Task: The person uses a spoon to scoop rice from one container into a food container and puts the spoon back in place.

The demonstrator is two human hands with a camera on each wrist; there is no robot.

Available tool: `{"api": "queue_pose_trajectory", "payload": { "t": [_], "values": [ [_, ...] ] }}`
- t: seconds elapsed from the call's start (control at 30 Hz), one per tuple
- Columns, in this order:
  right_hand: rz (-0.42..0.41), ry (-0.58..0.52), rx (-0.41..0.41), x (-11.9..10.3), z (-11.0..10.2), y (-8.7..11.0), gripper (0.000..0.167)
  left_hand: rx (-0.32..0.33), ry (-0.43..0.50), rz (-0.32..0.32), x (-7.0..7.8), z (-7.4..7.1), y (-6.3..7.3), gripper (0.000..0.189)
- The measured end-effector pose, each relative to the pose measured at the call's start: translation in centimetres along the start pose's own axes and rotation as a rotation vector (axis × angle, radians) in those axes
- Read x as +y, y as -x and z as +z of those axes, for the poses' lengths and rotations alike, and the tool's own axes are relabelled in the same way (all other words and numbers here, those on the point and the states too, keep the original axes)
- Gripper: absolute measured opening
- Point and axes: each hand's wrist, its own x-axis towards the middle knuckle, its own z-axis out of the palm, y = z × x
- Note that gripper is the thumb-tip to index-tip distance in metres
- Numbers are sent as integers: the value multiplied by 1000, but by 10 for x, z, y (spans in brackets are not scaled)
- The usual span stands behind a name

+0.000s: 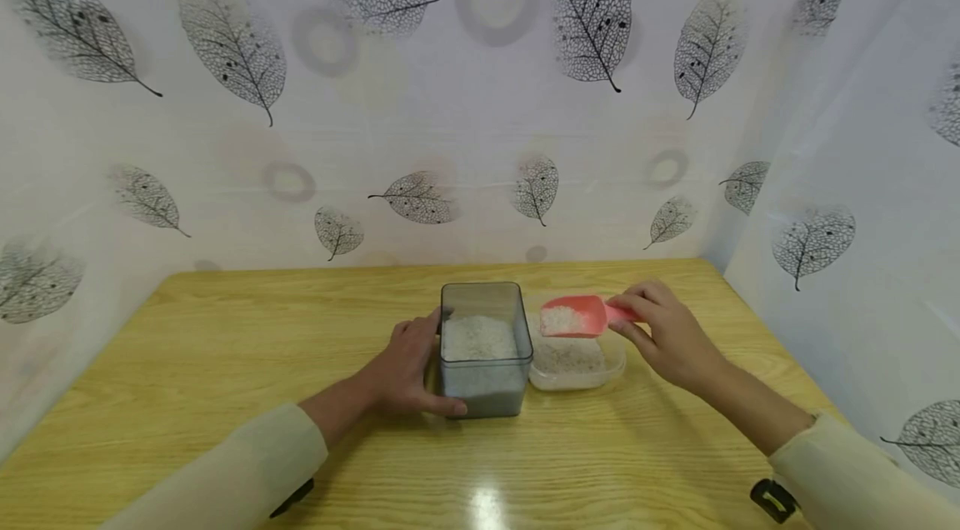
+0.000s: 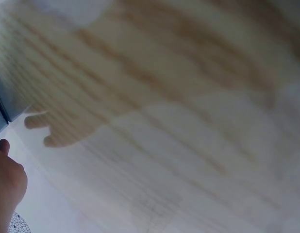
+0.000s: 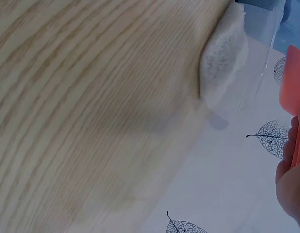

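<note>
In the head view a smoky-grey see-through container (image 1: 487, 388) stands upright, partly filled with white grains that look like rice (image 1: 480, 338). My left hand (image 1: 407, 370) holds it from the left side, thumb at the front and fingers towards the back. The right hand (image 1: 663, 334) grips the handle of a pink scoop (image 1: 592, 317), which carries a heap of the same white grains. Beneath the scoop sits a low clear plastic box (image 1: 573, 380), right beside the grey container, with grains in it. In the right wrist view the scoop (image 3: 292, 85) is tilted above the clear box.
Everything stands on a wood-grain table (image 1: 247, 338). Behind it and along the right side hangs a white sheet (image 1: 450, 122) printed with dark leaves. A black strap (image 1: 774, 500) shows at the right sleeve.
</note>
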Motion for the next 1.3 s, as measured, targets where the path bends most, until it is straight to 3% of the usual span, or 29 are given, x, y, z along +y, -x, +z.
{"api": "queue_pose_trajectory", "payload": {
  "t": [0.17,0.33,0.57,0.7,0.8,0.97,1.13,1.3],
  "values": [
    [-126,35,3,12,3,5,18,1,0,2,-1,0,0,133],
    [-288,76,14,19,3,3,47,4,5,4,-1,0,1,132],
    [-459,245,-14,13,-13,-4,45,0,-2,3,1,-1,0,132],
    [-535,315,41,12,-23,-11,46,-3,0,3,2,-2,0,131],
    [-497,308,111,12,-27,-17,42,-1,4,8,2,-2,0,131],
    [-342,224,216,9,-29,-25,46,2,5,17,3,-2,0,132],
    [-193,178,236,-3,-28,-29,52,1,7,17,3,-1,0,133],
    [-174,116,222,-23,-26,-44,52,1,9,13,4,-2,1,132]
  ]
}}
